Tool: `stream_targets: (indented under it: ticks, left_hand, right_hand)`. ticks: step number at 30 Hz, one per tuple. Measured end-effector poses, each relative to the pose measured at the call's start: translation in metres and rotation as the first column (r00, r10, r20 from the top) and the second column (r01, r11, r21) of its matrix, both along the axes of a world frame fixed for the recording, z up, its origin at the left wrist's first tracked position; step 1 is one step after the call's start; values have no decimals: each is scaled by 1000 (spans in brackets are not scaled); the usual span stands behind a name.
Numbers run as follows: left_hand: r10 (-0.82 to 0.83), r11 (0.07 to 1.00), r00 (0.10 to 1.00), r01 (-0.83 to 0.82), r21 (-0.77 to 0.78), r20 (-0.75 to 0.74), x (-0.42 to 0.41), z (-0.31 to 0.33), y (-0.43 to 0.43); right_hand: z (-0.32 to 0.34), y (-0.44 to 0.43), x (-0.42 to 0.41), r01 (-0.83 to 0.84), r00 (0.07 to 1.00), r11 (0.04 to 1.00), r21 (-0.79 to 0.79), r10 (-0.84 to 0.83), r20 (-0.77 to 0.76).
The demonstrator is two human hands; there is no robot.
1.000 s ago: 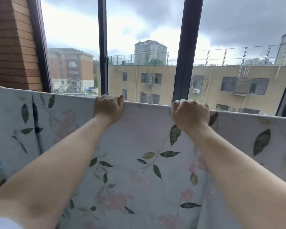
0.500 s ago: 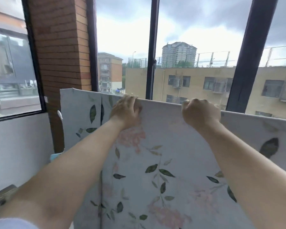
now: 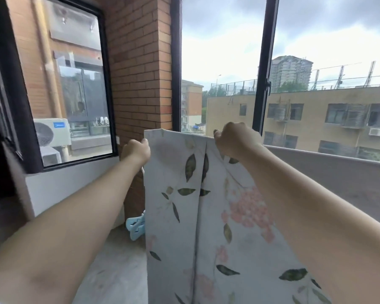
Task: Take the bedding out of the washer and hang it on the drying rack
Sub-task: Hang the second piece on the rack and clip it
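Note:
A pale floral sheet (image 3: 178,216) printed with green leaves and pink blossoms hangs in front of the window, draped over a bar that the cloth hides. My left hand (image 3: 136,151) grips the sheet's left edge near its top corner. Fingers curled over the fabric, my right hand (image 3: 235,141) grips the top fold a little to the right. The sheet runs on to the right along the window, where its plain grey side (image 3: 338,172) shows. No washer is in view.
A brick pillar (image 3: 138,73) stands behind the sheet's left edge. Light blue clothes pegs (image 3: 136,226) lie on the stone sill (image 3: 114,270) at the pillar's foot. A side window (image 3: 59,84) at left looks onto an outdoor air-conditioner unit (image 3: 51,134).
Both hands have slid left along the top of the sheet. My left hand went from the top fold to the left edge, and my view swung left.

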State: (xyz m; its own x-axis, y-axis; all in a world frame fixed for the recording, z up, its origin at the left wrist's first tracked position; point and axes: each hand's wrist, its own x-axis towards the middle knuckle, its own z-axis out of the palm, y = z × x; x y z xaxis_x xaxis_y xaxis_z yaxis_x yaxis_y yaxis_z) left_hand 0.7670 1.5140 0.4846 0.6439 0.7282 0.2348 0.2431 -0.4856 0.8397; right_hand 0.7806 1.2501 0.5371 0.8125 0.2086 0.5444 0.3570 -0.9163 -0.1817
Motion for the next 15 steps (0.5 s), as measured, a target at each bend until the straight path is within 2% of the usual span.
stream_targets:
  ticks: [3,6,8,11,15]
  left_hand:
    - [-41,984,999,43,-175,19,27,13,35]
    - [-107,958,994,109,-264,23,52,21,68]
    - [-177,937,983,182,-300,42,64,25,82]
    - [-317,901,948,305,-309,11,78,26,94]
    - [-412,871,911,393,-295,-3,96,26,111]
  right_hand:
    - [11,33,32,47,997,999,5,-47,-57]
    - [24,60,61,67,971,996,-58,-78,-226]
    - [30,77,74,35,943,991,-133,-76,-323]
    - [33,94,74,-42,920,981,-190,-37,-390]
    - [32,105,77,2,898,972,-233,-105,-427]
